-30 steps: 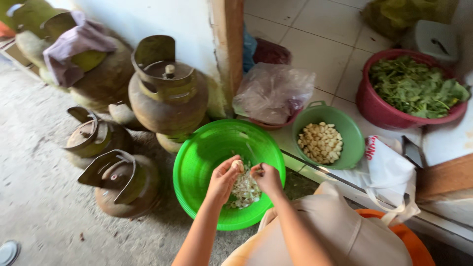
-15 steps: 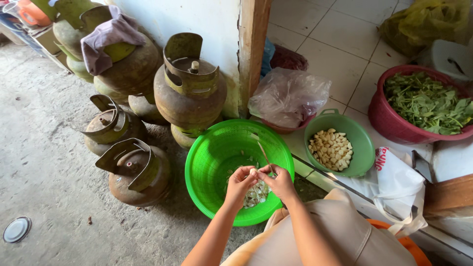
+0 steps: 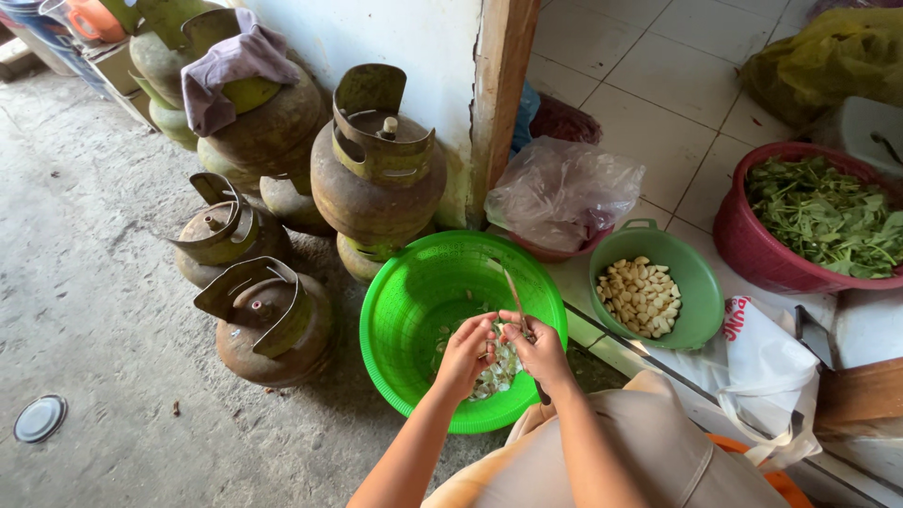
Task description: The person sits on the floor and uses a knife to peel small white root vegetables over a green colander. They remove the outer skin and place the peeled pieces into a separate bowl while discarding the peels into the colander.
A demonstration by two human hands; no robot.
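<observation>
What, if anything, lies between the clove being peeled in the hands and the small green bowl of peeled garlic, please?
Nothing visible does. Both hands, left and right, work a clove with a knife over the green basket. The bowl of peeled garlic sits just to the right, its top open.

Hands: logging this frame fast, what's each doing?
Left hand: closed on a small piece, unclear what.
Right hand: closed on a knife.

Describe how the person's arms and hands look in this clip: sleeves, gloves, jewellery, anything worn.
Both forearms are bare as far as the frame shows, with no sleeves in view. The left hand and right hand wear no gloves, and no rings, watch or bracelets can be seen. Below them lies beige cloth over the lap, with an orange edge at the lower right.
</observation>
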